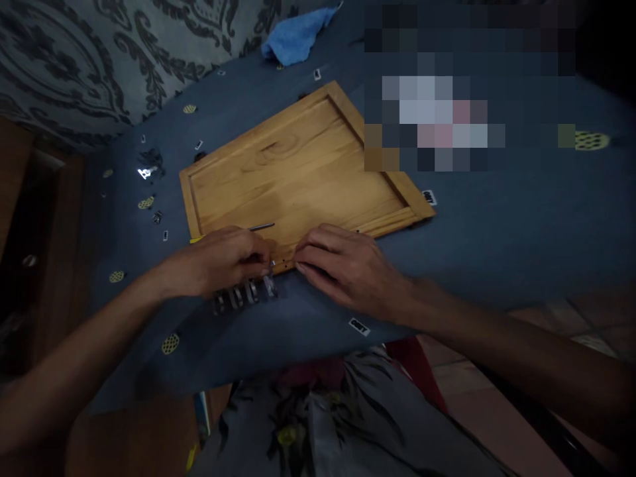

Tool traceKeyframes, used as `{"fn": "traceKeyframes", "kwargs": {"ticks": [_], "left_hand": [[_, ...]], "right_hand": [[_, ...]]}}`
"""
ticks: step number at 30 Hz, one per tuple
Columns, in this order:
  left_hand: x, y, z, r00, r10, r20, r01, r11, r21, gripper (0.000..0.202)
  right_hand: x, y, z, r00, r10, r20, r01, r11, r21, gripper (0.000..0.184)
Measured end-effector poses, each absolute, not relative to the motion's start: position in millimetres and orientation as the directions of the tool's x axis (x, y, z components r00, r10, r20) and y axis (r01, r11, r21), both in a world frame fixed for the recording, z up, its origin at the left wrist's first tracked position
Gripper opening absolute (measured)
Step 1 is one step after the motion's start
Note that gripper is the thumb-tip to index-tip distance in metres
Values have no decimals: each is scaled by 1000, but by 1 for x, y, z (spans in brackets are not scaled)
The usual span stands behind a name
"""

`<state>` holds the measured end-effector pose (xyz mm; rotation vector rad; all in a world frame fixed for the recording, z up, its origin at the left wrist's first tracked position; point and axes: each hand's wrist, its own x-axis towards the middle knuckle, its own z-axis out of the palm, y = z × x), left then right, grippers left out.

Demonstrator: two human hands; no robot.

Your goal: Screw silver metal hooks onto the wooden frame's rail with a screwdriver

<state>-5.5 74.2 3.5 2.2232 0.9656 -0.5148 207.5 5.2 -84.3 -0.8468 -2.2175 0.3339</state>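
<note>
A wooden panel [278, 179] with a raised frame lies on the cloth-covered table. My left hand [226, 262] is over its near edge, fingers closed in a pinch; what they hold is too small to tell. Just below these fingertips, a row of several curved metal hooks [252, 290] runs along the edge. A thin metal shaft [262, 226] and a yellow end [197, 240] show on either side of my left hand, whose back hides the part between. My right hand [348, 268] has its fingers pressed together at the same edge, beside small dark holes.
Small metal pieces [158, 216] and a shiny bit in clear wrap [146, 173] lie to the left on the blue patterned tablecloth [149, 298]. A blue cloth [298, 36] is at the back. The upper right is blurred into blocks.
</note>
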Motion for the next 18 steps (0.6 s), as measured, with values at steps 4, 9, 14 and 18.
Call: {"fn": "traceKeyframes", "kwargs": {"ticks": [4,9,14,18], "left_hand": [[-6,75,2,639,498,-586,767,-471,435,17],[-11,78,-3,630,502,-593,777,-396,489,17],[-14,78,-6,636,494,-593,767,-321,555,19],[-16,78,-8,634,503,-587,762,-279,584,21]], "right_hand": [[208,6,-85,-514,658,551,472,753,-460,19],[208,6,-84,-513,653,557,473,757,-451,21],[207,6,-85,-507,654,561,464,756,-462,20],[207,6,-86,-507,655,561,473,755,-454,20]]}}
